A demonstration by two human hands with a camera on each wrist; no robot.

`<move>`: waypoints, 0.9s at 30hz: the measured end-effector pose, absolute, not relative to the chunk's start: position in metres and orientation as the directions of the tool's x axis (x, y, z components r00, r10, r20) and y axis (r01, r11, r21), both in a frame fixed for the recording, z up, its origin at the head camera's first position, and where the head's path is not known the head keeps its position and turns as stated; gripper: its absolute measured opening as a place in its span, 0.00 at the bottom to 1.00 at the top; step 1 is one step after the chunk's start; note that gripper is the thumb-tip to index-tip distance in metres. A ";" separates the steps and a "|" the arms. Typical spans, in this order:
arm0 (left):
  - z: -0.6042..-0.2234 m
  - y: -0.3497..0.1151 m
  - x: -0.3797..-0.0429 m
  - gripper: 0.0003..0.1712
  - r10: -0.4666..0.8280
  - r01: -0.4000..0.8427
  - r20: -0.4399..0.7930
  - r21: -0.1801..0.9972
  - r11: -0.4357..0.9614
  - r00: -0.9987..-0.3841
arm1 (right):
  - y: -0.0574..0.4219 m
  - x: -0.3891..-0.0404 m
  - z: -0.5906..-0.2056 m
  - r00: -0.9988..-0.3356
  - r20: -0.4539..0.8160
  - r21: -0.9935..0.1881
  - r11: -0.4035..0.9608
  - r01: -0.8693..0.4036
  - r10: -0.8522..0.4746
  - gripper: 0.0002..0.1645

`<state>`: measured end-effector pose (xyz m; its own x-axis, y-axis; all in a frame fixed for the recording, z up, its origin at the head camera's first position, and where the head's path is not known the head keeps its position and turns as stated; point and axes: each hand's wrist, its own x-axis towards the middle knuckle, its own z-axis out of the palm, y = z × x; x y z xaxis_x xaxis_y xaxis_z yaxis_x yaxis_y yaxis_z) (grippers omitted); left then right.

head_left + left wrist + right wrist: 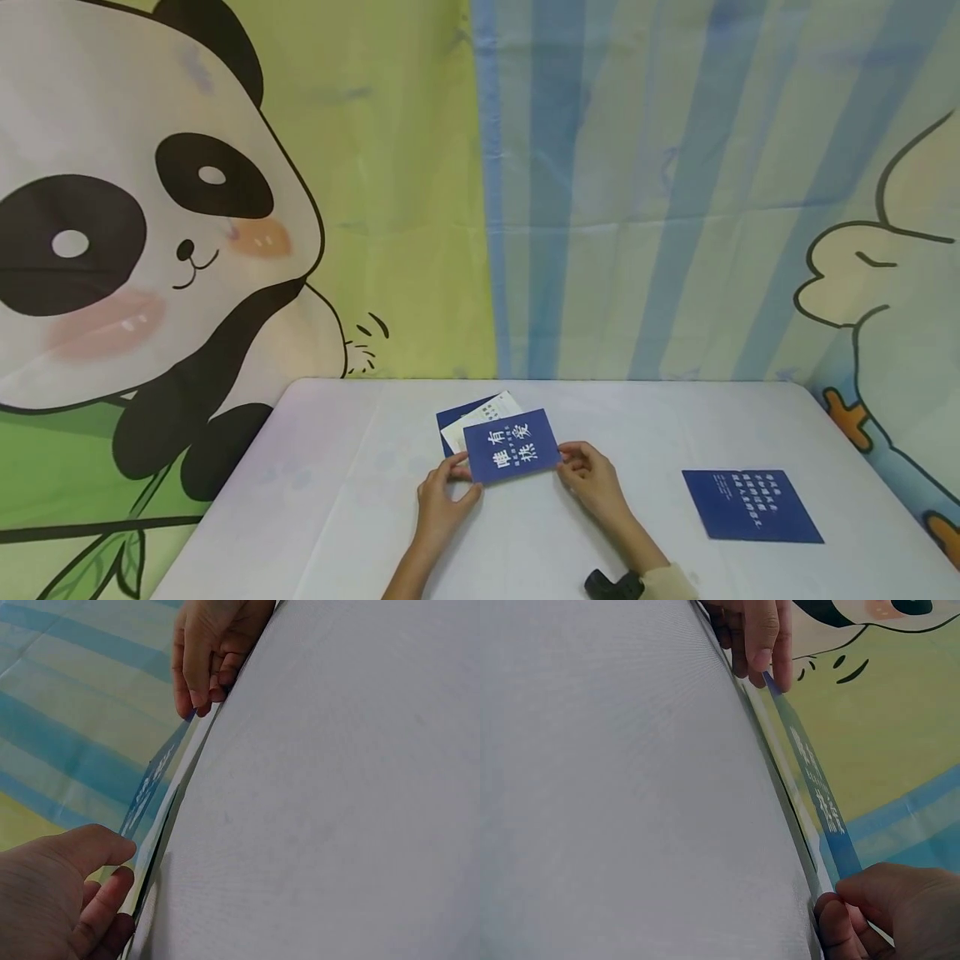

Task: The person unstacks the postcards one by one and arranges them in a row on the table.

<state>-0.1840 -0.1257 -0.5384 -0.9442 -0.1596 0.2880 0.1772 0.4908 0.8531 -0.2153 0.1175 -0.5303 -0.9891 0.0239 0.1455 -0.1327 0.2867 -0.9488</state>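
While left hand (442,502) and right hand (596,483) pinch top blue card (513,447), fingers (105,906) closed on its edges, white card (491,410) sits partly hidden (print unreadable); white table (337,517), panda backdrop (405,208).

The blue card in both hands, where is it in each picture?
Head: the blue card is below the middle, between the left hand and right hand.
Left wrist: the blue card is left of the middle, a thin slanting strip.
Right wrist: the blue card is right of the middle, slanting again.
Shared landmark: the white tabletop, to the card's right in the left wrist view, to its left in the right wrist view.
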 end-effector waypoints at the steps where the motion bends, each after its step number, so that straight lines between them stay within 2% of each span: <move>1: -0.538 -0.125 -0.184 0.28 -0.155 0.180 0.289 0.852 0.491 -0.945 | 0.118 -0.214 -0.530 -0.989 0.149 -0.949 0.285 -0.136 0.023 0.15; 9: -0.539 -0.119 -0.178 0.27 -0.139 0.245 0.366 0.815 0.525 -0.920 | 0.125 -0.206 -0.530 -0.987 0.156 -0.950 0.279 -0.141 0.030 0.14; 15: -0.538 -0.117 -0.176 0.28 -0.117 0.138 0.220 0.865 0.482 -0.968 | 0.132 -0.201 -0.530 -0.991 0.128 -0.949 0.294 -0.112 0.037 0.14; 18: -0.536 -0.115 -0.176 0.29 -0.096 0.120 0.190 0.863 0.490 -0.977 | 0.136 -0.199 -0.530 -0.992 0.124 -0.952 0.287 -0.109 0.034 0.14; 27: -0.539 -0.106 -0.175 0.29 -0.063 0.232 0.307 0.824 0.517 -0.950 | 0.147 -0.190 -0.527 -0.990 0.124 -0.947 0.306 -0.098 0.067 0.16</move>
